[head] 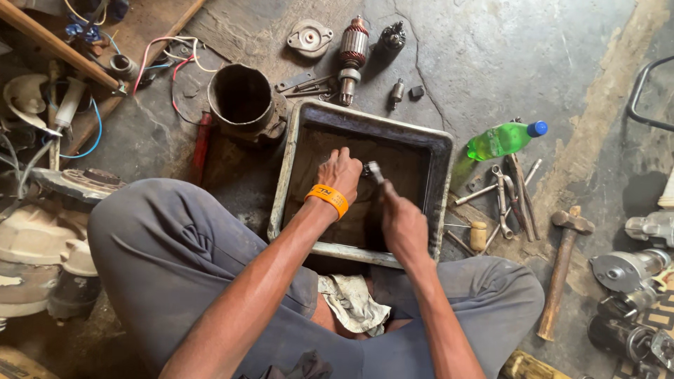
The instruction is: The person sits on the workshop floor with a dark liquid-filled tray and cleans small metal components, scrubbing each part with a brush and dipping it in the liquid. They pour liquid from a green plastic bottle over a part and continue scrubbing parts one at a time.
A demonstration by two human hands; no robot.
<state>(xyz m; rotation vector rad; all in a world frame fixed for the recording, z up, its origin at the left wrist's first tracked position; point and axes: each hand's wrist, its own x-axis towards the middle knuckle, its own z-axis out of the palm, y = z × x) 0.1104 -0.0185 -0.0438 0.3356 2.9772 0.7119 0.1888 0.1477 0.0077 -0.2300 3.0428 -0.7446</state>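
Grey-trousered knees (175, 260) framing a dirty rag (354, 302). Beyond, right hand (402, 224) closed around a small metal tool (373, 170), left hand (339, 173) cupped, fingers dipping into the dark wash tray (439, 151) (contents hidden). Best kept low over the tray. Green bottle (502, 140) alongside.

One metal tray (441, 151), one green plastic bottle (500, 140), one hammer (562, 270), one motor armature (351, 56), one cylindrical housing (242, 98), one crumpled rag (354, 303), two hands: left hand (339, 174), right hand (404, 224).
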